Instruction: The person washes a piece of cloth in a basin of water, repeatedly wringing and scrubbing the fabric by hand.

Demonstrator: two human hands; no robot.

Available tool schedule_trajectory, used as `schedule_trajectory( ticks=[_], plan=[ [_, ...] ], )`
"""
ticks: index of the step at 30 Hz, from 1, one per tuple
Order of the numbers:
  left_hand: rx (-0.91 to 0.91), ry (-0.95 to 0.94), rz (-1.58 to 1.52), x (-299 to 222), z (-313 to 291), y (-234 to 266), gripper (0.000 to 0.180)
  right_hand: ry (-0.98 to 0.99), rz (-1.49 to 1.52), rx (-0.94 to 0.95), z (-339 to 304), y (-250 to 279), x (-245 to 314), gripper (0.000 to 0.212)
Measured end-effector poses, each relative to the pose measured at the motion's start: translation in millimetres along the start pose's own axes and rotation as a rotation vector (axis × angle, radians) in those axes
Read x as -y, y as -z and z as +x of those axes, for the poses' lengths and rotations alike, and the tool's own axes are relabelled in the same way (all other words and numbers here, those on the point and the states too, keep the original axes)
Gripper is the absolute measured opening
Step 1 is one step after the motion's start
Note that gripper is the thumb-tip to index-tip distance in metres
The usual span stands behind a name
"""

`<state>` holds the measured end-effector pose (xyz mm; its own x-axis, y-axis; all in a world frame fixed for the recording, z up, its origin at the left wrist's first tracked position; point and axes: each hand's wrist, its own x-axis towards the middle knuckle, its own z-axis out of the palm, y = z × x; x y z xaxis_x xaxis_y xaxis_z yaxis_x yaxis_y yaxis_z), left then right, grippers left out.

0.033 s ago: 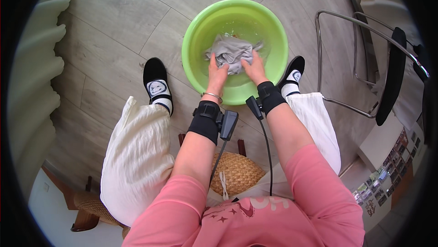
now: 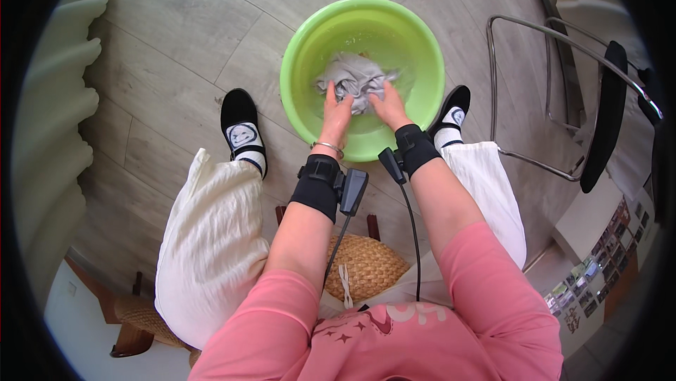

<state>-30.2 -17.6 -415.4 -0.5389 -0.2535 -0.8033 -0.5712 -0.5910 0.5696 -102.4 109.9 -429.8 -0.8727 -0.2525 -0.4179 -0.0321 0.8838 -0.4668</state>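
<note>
A light green plastic basin (image 2: 297,110) stands on the floor between my feet, with water in it. Bunched up in the water is a wet light grey cloth (image 2: 358,75). My left hand (image 2: 336,112) grips its near left side, thumb toward the middle. At the right side of the cloth, my right hand (image 2: 391,106) has hold of it too, the thumb pointing inward. Some fingertips are hidden in the folds and water. A small orange-brown spot shows behind the cloth, too small to name.
A chair with a metal tube frame (image 2: 491,78) stands to the right. A woven straw seat (image 2: 362,268) is beneath me. Black cables (image 2: 415,240) run from the wrist straps along both arms. A pale curtain (image 2: 63,99) hangs on the left.
The cloth has sunk and flattened slightly in the water. My right hand has shifted a little to the left; my left hand stays almost in place.
</note>
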Motion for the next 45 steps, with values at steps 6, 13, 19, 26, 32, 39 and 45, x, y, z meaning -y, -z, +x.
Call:
schedule_trajectory(
  ticks=[6,13,19,26,32,39,45],
  plan=[
    [0.117,0.379,-0.516,-19,-15,14,0.060,0.122,0.358,0.480,-25,41,69,0.042],
    [0.176,0.107,-0.823,-13,-5,-5,0.031,0.249,0.292,0.455,-51,82,123,0.040],
    [0.184,0.076,-0.730,-20,-8,-10,0.022,0.297,0.191,0.290,-49,79,129,0.033],
    [0.095,0.106,-0.746,-7,-2,-6,0.022,0.284,-0.003,0.101,-38,56,129,0.031],
    [-0.187,0.134,-0.416,-36,-27,-36,0.030,0.150,-0.190,0.033,-3,61,96,0.032],
    [-0.091,-0.035,-0.350,-23,-5,-13,0.031,0.022,-0.123,0.001,-2,68,63,0.040],
    [-0.149,0.127,-0.268,-10,1,2,0.040,0.014,0.039,-0.074,-20,74,40,0.037]
  ],
)
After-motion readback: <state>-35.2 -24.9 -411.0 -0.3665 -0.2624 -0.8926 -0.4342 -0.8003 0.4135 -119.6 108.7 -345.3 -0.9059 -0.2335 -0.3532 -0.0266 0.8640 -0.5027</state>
